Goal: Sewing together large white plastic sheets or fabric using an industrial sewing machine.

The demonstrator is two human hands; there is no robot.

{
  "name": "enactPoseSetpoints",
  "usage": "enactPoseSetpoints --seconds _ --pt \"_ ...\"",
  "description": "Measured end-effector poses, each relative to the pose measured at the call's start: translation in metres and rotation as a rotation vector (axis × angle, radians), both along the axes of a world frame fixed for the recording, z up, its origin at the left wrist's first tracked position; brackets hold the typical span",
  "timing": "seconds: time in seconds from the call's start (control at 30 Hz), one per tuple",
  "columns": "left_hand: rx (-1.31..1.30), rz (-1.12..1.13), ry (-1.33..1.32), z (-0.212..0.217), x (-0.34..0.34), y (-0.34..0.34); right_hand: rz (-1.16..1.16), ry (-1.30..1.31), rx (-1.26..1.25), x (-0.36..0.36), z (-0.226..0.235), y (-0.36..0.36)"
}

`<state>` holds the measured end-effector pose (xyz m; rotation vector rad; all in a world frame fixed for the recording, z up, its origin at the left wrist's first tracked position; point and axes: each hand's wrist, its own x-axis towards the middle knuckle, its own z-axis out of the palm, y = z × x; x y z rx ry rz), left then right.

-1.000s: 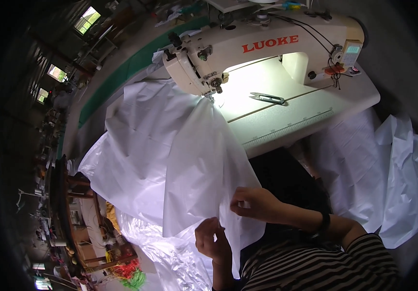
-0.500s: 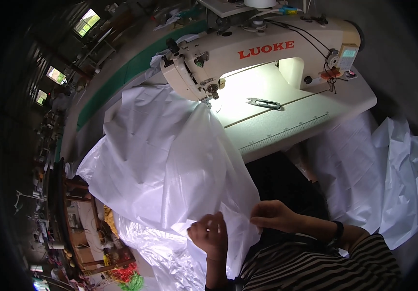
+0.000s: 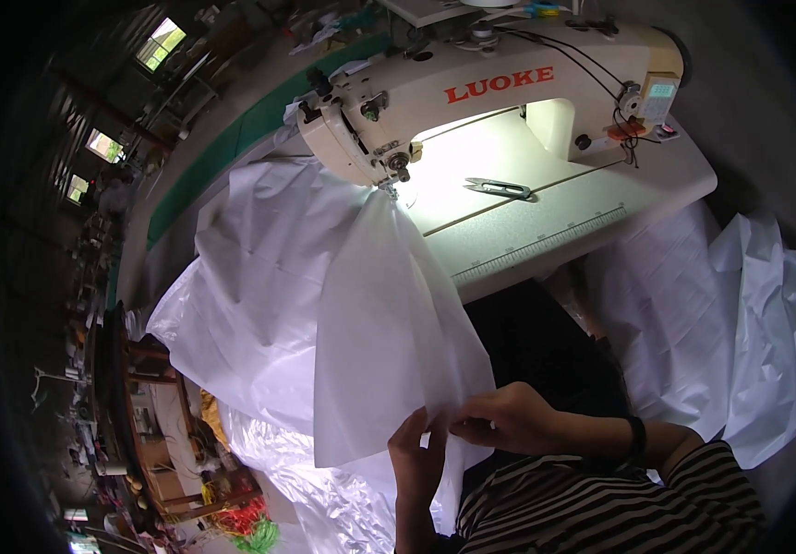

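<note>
A large sheet of glossy white fabric hangs from under the presser foot of a cream sewing machine and spreads down toward me. At its near edge my left hand pinches the sheet between thumb and fingers. Close beside it, my right hand is closed on the same edge, fingertips almost meeting the left ones. A pair of thread snips lies on the lit machine bed, right of the needle and apart from both hands.
The machine table has a ruler scale along its near edge. More white fabric hangs at the right. A wooden shelf with odds and ends stands at left, near red and green strings. A green-topped surface runs behind.
Both hands have come together at the fabric's near edge; the left moved right and the right moved left. The fabric's front panel now hangs smoother and flatter. The view shifted slightly.
</note>
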<state>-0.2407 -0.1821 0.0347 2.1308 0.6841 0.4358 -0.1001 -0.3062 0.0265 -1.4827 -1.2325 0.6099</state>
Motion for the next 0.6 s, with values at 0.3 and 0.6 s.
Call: enactPoseSetpoints --seconds 0.3,0.6 --pt "-0.337 0.245 -0.012 0.003 0.004 -0.005 -0.003 -0.456 -0.075 -0.008 -0.001 -0.013" --pt "0.427 0.100 -0.066 0.001 0.002 0.004 0.260 -0.347 -0.595 -0.002 -0.030 -0.020"
